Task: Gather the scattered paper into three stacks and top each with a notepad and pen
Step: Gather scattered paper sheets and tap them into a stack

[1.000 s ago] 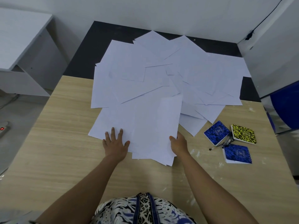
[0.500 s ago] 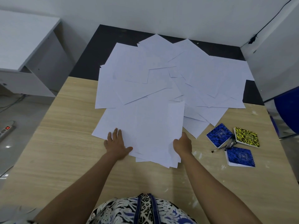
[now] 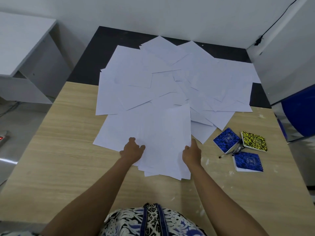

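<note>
White walls behind, grey floor at left with a power strip (image 3: pixel 3 135) showing a red light. White side desk (image 3: pixel 22 48) stands at far left, apart from the main table. Light wood tabletop (image 3: pixel 59 150) carries everything; its far end is a black section (image 3: pixel 88 55) against the wall.

Scattered paper (image 3: pixel 170 79), white sheets overlapping at all angles, covers the middle of the tabletop from the black far section to roughly mid-depth, spreading toward the right edge.

Left hand (image 3: pixel 133 151) has fingers curled onto the left edge of a loose bundle of sheets (image 3: pixel 163 142), thumb on top, gripping it. Right hand (image 3: pixel 191 153) grips the bundle's right edge, fingers curled round it. Bundle sits between both hands at the near side of the spread, sheets not squared, corners fanning out toward the near edge. Cannot tell if it is lifted off the tabletop.

Right of the bundle, near the right edge: blue notepad (image 3: pixel 225 139) just beside the paper's corner, yellow notepad (image 3: pixel 254 141) to its right, second blue notepad (image 3: pixel 248 161) nearer the person. Pens (image 3: pixel 236 150) lie in the gap between the three notepads; how many is unclear. Blue chair (image 3: pixel 300 116) stands off the right edge.

Patterned black, white and blue garment (image 3: pixel 153 220) shows at bottom centre.
</note>
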The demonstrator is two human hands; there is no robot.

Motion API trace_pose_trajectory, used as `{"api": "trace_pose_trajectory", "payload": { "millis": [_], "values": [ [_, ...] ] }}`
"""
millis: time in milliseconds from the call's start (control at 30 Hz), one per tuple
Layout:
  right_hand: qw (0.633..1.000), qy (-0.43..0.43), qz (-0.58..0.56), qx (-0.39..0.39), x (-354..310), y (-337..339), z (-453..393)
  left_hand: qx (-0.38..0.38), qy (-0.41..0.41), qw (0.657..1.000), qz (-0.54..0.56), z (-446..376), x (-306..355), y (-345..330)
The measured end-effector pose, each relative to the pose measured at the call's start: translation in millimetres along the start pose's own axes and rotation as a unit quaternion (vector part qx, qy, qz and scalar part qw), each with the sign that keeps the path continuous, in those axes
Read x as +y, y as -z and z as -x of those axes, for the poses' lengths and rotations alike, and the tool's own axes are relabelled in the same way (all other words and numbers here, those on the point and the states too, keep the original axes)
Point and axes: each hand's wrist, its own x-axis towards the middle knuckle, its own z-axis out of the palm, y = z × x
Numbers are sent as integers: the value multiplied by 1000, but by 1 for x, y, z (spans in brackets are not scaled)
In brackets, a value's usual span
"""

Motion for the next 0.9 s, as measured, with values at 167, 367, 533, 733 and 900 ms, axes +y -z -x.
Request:
{"api": "trace_pose_trajectory", "payload": {
  "millis": [167, 367, 533, 733, 900],
  "values": [
    [993, 94, -74, 20, -2, 9, 12, -7, -14, 990, 137, 3, 10, 0],
    [975, 59, -209, -51, 8, 19, -1, -5, -19, 981, 192, 0, 14, 8],
    [992, -30, -94, -80, 14, 10, -8, -38, -82, 984, 153, 0, 16, 8],
    [996, -27, -2, -90, 11, 1, -8, -13, -85, 995, -49, 6, 21, -7],
    [992, -25, -22, -125, 14, 0, -1, -40, -71, 996, 25, 10, 26, -11]
  ]
}}
